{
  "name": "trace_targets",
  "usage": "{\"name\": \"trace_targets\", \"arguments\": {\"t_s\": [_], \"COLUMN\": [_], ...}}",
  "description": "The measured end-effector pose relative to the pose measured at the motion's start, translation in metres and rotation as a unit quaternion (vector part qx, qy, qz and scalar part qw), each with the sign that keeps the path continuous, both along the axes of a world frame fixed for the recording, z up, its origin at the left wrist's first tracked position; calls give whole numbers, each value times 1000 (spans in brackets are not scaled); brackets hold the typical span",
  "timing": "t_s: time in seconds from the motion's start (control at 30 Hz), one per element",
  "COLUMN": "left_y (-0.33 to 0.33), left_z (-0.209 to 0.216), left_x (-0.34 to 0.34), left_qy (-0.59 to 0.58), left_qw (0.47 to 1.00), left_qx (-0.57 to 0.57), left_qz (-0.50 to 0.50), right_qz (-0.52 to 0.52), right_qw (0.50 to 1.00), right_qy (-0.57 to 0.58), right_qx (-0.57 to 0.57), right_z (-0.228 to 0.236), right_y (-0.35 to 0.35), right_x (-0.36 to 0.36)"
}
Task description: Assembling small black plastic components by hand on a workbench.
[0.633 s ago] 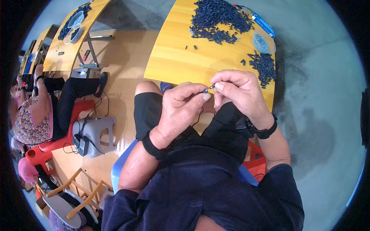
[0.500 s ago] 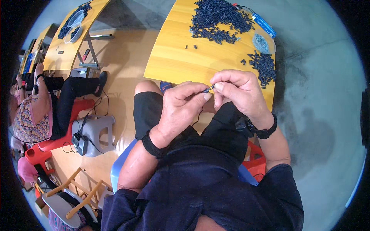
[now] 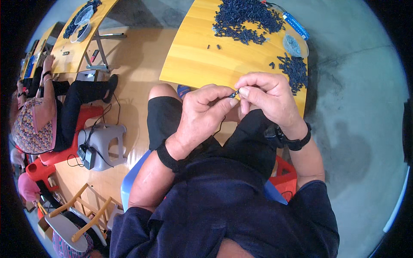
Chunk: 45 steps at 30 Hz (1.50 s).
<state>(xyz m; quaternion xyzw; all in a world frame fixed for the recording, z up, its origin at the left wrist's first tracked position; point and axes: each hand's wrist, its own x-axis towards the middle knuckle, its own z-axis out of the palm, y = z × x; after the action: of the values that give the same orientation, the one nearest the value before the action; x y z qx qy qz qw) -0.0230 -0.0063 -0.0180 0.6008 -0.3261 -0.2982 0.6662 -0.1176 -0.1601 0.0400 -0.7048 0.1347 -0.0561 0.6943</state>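
Note:
Over my lap, just off the table's near edge, my left hand [image 3: 205,109] pinches a small black cylindrical piece [image 3: 233,94] between thumb and forefinger. My right hand [image 3: 272,98] is closed in a pinch at the piece's other end. Whether its fingertips hold a separate tiny part is too small to tell. On the yellow table [image 3: 189,56] ahead lies a large heap of small black pieces [image 3: 241,19]. A smaller pile of black pieces [image 3: 296,73] sits at the right edge, beside a clear tub of small bluish parts [image 3: 292,45]. Two loose pieces [image 3: 218,47] lie apart.
A blue-and-white bar-shaped device [image 3: 295,26] with a cable lies at the table's far right edge. To the left, a person [image 3: 36,124] sits at another yellow table [image 3: 75,53]. A grey stool [image 3: 103,146] carrying black adapters and cables and a wooden-framed chair [image 3: 81,215] stand on the floor.
Both hands stay pinched around the small piece, with only slight finger movement. The view has shifted a little. The seated person's arm at left has reached farther up toward their table.

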Motion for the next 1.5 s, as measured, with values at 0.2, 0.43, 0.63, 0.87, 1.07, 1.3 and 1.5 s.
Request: {"name": "trace_targets", "arguments": {"t_s": [0.2,0.43,0.63,0.87,1.07,1.3,1.5], "left_y": [0,-1,-1,1,2,0,-1], "left_z": [2,2,-1,0,0,8,1], "left_x": [0,-1,-2,-1,-1,-2,-3], "left_qy": [8,-7,-5,7,14,12,-5], "left_qw": [1000,1000,1000,1000,1000,999,1000], "left_qx": [13,8,-4,20,12,33,1], "left_qz": [-1,5,7,3,-1,-5,14], "right_qz": [3,-2,0,17,47,95,83], "right_qw": [1000,1000,1000,999,999,995,993], "right_qy": [3,7,21,30,13,40,35], "right_qx": [6,11,18,12,16,-10,79], "right_z": [0,1,2,0,0,4,-1], "right_y": [0,-1,0,-2,-6,-12,-11], "right_x": [2,1,0,1,2,6,9]}}
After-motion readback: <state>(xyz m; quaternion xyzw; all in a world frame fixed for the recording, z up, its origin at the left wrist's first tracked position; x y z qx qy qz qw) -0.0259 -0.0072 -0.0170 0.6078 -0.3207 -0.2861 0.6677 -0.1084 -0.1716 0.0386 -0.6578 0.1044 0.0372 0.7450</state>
